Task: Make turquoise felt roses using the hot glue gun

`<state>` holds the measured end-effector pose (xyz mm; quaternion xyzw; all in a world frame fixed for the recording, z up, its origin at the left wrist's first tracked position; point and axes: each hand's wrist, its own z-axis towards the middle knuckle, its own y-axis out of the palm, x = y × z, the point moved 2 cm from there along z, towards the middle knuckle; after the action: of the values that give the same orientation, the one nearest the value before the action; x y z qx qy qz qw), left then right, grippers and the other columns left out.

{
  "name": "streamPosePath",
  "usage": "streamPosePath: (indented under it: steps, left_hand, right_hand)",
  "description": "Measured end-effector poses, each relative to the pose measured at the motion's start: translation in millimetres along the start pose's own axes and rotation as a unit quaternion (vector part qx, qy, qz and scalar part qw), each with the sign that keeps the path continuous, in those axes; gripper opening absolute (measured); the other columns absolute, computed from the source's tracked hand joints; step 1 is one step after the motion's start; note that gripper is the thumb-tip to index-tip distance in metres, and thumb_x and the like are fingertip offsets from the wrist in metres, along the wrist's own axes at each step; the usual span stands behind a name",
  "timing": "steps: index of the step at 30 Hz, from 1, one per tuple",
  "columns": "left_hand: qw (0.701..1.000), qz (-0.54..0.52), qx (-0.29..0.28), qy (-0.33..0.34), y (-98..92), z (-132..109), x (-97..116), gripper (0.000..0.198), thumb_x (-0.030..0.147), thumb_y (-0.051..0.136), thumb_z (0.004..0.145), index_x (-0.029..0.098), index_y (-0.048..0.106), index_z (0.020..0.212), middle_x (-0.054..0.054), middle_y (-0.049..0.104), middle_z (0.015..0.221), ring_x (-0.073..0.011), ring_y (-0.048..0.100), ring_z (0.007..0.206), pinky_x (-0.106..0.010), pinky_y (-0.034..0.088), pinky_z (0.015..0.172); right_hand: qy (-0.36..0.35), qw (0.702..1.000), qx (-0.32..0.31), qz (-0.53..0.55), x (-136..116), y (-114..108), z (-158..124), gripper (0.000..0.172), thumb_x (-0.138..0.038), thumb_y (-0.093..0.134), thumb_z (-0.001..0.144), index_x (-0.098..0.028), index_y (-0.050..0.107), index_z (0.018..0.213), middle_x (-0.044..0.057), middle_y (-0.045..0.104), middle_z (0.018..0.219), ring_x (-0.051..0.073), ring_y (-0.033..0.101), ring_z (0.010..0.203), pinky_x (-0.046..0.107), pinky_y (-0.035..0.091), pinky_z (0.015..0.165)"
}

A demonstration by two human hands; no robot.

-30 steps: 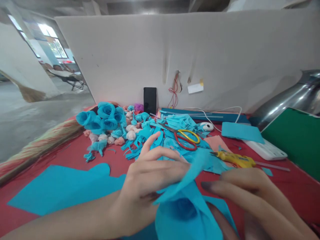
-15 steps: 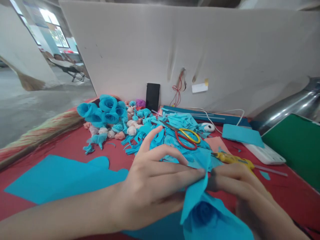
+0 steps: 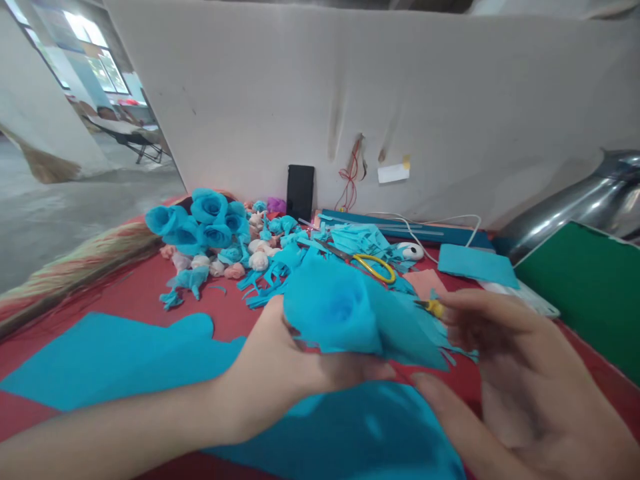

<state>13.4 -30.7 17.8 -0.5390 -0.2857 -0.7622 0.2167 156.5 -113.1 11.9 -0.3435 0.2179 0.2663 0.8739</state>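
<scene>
Right now, you have a sky-blue paper rose with a coiled centre and broad, flaring outer petals (image 3: 335,310) raised above the red-covered table (image 3: 240,340), its mouth tipped toward you. Your left hand (image 3: 280,373) is wrapped around the flower from below, its thumb lying across just under the front petals; exactly how the fingers grip behind is hidden. Your right hand (image 3: 520,373) stands just to the right with fingers curled and thumb parted from them, appearing to pinch nothing, near the petal that sticks out to the right. Below the flower is a large flat blue paper sheet (image 3: 370,433), and behind it lie yellow-handled metal scissors (image 3: 375,268) among blue paper scraps (image 3: 360,240). The rose should feel nearly weightless, soft and a little grippy, yet easy to crease or tear at those thin petal edges. You do best to hold it low, where the layers probably gather tight and firm, and to touch the outer petal lightly by its rim.
</scene>
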Motion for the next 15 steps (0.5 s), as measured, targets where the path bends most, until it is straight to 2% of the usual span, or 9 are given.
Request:
streamPosePath:
  steps: [4,7,10,13,15]
  left_hand:
    - [0.999,-0.032,0.009,-0.004,-2.1,0,-2,0.011,0.023,0.067,0.070,0.016,0.069,0.078,0.000,0.068,0.083,-0.0166,0.063,0.084,-0.025,0.050,0.079]
    - [0.999,-0.047,0.008,-0.002,-4.3,-1,-6,0.007,0.018,0.065,0.073,0.017,0.069,0.078,0.000,0.070,0.086,-0.0147,0.063,0.088,-0.019,0.050,0.078]
    - [0.997,-0.079,0.022,-0.008,-5.7,-2,-10,0.011,0.015,0.065,0.073,0.021,0.069,0.082,0.003,0.071,0.084,-0.0119,0.065,0.084,-0.016,0.051,0.074]
    - [0.994,-0.101,0.004,-0.031,-6.1,-3,-13,0.012,0.015,0.060,0.077,0.021,0.069,0.084,0.003,0.071,0.081,-0.0102,0.065,0.070,-0.018,0.053,0.069]
    - [0.995,-0.082,0.025,-0.046,-8.9,-4,-16,0.012,0.015,0.060,0.077,0.019,0.069,0.084,0.001,0.071,0.078,-0.0122,0.065,0.070,-0.021,0.053,0.070]
  right_hand:
    - [0.003,0.996,-0.078,-0.041,1,4,1,0.026,-0.040,0.053,0.079,-0.030,0.050,0.102,0.002,0.060,0.094,0.019,0.060,0.083,0.024,0.055,0.061]
    - [0.013,0.997,-0.068,-0.041,-3,10,0,0.020,-0.040,0.053,0.078,-0.026,0.057,0.093,0.003,0.064,0.083,0.020,0.063,0.075,0.024,0.055,0.055]
    - [0.039,0.997,-0.041,-0.049,-4,13,0,0.023,-0.041,0.049,0.080,-0.024,0.063,0.084,0.004,0.063,0.068,0.021,0.063,0.068,0.026,0.055,0.052]
    - [0.052,0.996,-0.040,-0.053,-3,14,-1,0.026,-0.042,0.047,0.081,-0.023,0.064,0.078,0.003,0.061,0.060,0.020,0.063,0.064,0.025,0.054,0.052]
    - [0.056,0.996,-0.050,-0.054,-2,14,-1,0.027,-0.042,0.046,0.082,-0.023,0.065,0.075,0.003,0.061,0.058,0.020,0.063,0.062,0.025,0.054,0.051]
